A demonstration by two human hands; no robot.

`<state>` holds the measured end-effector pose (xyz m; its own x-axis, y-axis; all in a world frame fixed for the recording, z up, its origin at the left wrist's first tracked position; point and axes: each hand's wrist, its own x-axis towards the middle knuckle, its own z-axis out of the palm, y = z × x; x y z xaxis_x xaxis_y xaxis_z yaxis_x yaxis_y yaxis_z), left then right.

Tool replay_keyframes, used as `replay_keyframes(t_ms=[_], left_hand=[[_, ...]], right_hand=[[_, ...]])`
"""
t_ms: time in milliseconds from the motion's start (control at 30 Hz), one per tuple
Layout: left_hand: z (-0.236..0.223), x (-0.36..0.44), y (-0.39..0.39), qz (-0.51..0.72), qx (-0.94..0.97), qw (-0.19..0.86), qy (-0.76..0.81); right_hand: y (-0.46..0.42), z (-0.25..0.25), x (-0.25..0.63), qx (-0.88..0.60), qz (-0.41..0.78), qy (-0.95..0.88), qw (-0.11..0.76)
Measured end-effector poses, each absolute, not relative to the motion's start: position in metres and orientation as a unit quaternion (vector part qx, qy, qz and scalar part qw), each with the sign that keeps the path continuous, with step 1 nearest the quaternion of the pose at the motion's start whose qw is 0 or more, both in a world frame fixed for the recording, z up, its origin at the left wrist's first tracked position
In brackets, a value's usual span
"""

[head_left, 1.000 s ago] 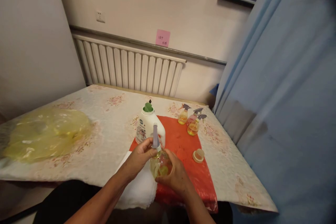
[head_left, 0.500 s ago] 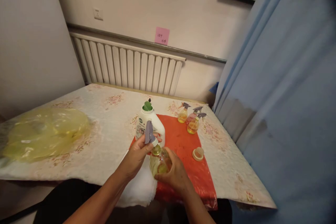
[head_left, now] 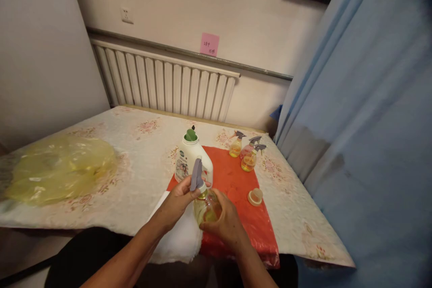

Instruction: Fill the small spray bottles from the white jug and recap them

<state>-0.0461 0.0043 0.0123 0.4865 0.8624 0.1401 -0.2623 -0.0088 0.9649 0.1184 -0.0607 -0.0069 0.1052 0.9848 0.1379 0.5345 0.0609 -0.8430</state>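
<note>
My left hand [head_left: 180, 197] is closed round the grey spray trigger head [head_left: 197, 175], which sits on the neck of a clear spray bottle [head_left: 204, 210]. Yellowish liquid shows inside that bottle. Its body is wrapped by my right hand [head_left: 225, 216], thumb below and fingers over the far side. Just behind stands a white jug [head_left: 194, 155] with a green spout in its mouth. Under both lie a red plastic sheet [head_left: 232, 184] and, to the left, a white cloth [head_left: 178, 238]. A translucent cap [head_left: 255, 197] rests right of my hands.
Several spray bottles stand at the back right, among them a yellow one [head_left: 249, 161]. A crumpled yellow plastic bag [head_left: 64, 166] covers the table's left side. A blue curtain [head_left: 364, 112] hangs close along the right, and a radiator [head_left: 168, 83] runs behind the table.
The trigger head has come down onto the bottle's neck and stands slightly more upright. My left hand moved a little right with it; my right hand still holds the bottle.
</note>
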Motion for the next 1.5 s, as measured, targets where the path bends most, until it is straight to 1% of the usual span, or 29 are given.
replay_keyframes(t_ms=[367, 600, 733, 900, 1067, 1200, 1367, 1500], left_hand=[[0.005, -0.052, 0.007, 0.390, 0.610, 0.631, 0.278], [0.002, -0.058, 0.009, 0.376, 0.639, 0.620, 0.256], [0.002, -0.053, 0.004, 0.397, 0.632, 0.615, 0.253], [0.002, -0.040, -0.002, 0.467, 0.582, 0.583, 0.320], [0.003, -0.036, -0.004, 0.475, 0.529, 0.637, 0.297], [0.004, -0.035, -0.005, 0.501, 0.503, 0.654, 0.260], [0.002, -0.031, -0.005, 0.500, 0.477, 0.690, 0.215], [0.001, -0.026, -0.007, 0.501, 0.457, 0.701, 0.221]], right_hand=[[-0.061, -0.005, 0.119, -0.611, 0.279, -0.617, 0.410], [-0.062, -0.006, 0.119, -0.586, 0.319, -0.606, 0.432], [-0.063, -0.004, 0.116, -0.584, 0.341, -0.598, 0.430], [-0.064, -0.007, 0.114, -0.620, 0.325, -0.579, 0.419], [-0.065, -0.008, 0.116, -0.615, 0.311, -0.581, 0.433], [-0.065, -0.007, 0.116, -0.605, 0.326, -0.576, 0.443], [-0.064, -0.009, 0.117, -0.589, 0.345, -0.570, 0.458], [-0.065, -0.004, 0.116, -0.570, 0.350, -0.574, 0.473]])
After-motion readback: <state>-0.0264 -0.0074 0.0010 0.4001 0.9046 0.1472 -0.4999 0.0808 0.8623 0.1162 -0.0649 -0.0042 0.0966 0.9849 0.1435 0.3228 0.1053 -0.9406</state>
